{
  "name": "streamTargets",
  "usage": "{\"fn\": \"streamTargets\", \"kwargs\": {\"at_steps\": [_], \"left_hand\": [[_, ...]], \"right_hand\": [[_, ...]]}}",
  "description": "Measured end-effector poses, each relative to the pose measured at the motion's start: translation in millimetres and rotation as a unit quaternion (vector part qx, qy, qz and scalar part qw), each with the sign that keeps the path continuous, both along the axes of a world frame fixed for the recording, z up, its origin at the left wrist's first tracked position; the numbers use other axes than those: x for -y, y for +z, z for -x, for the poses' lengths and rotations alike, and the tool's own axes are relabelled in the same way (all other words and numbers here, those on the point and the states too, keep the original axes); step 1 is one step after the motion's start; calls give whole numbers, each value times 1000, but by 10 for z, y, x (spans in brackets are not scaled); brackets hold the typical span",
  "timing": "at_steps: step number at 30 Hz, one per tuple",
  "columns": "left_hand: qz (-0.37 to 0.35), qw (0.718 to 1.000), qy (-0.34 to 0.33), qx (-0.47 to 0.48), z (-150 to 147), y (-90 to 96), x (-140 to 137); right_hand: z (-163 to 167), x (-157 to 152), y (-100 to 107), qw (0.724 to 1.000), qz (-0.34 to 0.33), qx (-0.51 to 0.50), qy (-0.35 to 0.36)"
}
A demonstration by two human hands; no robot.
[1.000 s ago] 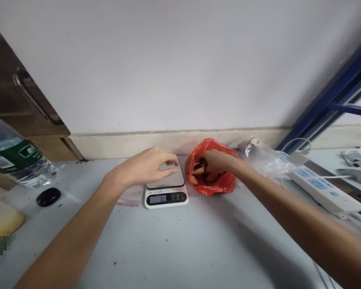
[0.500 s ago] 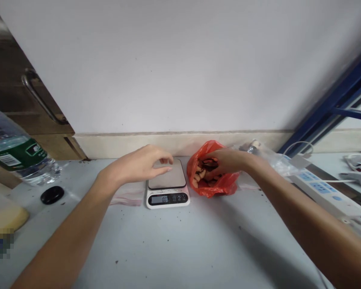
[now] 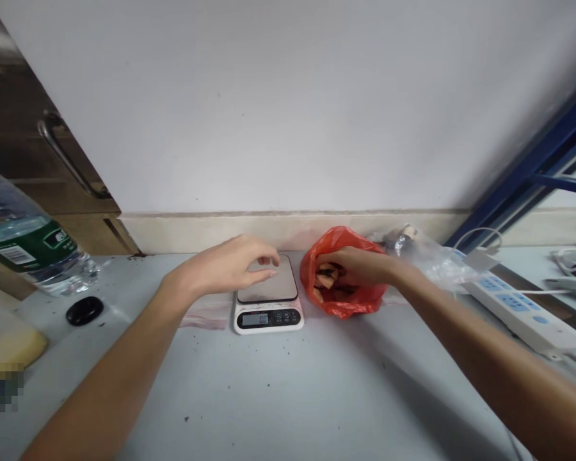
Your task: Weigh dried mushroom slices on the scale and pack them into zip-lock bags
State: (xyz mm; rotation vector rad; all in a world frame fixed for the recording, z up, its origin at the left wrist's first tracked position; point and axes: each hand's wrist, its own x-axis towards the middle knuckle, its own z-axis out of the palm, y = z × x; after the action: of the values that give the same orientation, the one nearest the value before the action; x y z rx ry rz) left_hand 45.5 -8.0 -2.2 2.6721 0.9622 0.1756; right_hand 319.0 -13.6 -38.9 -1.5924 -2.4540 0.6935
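Left hand (image 3: 235, 262) is hovering palm-down above the left part of the weighing plate (image 3: 283, 283) of a white digital kitchen scale (image 3: 269, 328). Its grip is standing wide, thumb and curled fingers parting around bare air. Contact between hand and plate: cannot tell from this angle. The scale's display (image 3: 255, 319) is showing 0.0.

Right hand (image 3: 352, 262) is reaching into a red plastic bag (image 3: 365, 304), which is standing open-mouthed just beside the scale, on its right. Brown, irregular pieces (image 3: 325, 278) are lying inside the bag, near the fingers. The fingertips are hiding among pieces and shadow, so cannot tell whether that grip is narrowing on anything.

Scale and bag are both sitting on the pale counter (image 3: 269, 390), near the wall (image 3: 288, 115). Flat clear plastic with pinkish stripes (image 3: 204, 320) is lying beside the scale, on its left. Farther left, a black oval object (image 3: 84, 310) is resting near a green-labelled water bottle (image 3: 33, 246). On the right, crumpled clear plastic (image 3: 441, 266) and a white power strip (image 3: 523, 314) are occupying the counter.
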Motion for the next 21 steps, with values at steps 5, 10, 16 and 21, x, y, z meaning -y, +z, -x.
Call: {"fn": "streamTargets", "kwargs": {"at_steps": [5,10,16,21], "left_hand": [[-7,1000,1,-5,4,26,4],[2,1000,6,-12,38,53,-6],[20,998,38,-45,119,61,-57],[49,991,75,-102,205,40,-122]], "right_hand": [[-181,31,180,999,19,37,-26],[-309,73,410,997,32,-67,-5],[-43,63,678,994,36,-103,19],[421,-88,644,981,42,-166,95]]}}
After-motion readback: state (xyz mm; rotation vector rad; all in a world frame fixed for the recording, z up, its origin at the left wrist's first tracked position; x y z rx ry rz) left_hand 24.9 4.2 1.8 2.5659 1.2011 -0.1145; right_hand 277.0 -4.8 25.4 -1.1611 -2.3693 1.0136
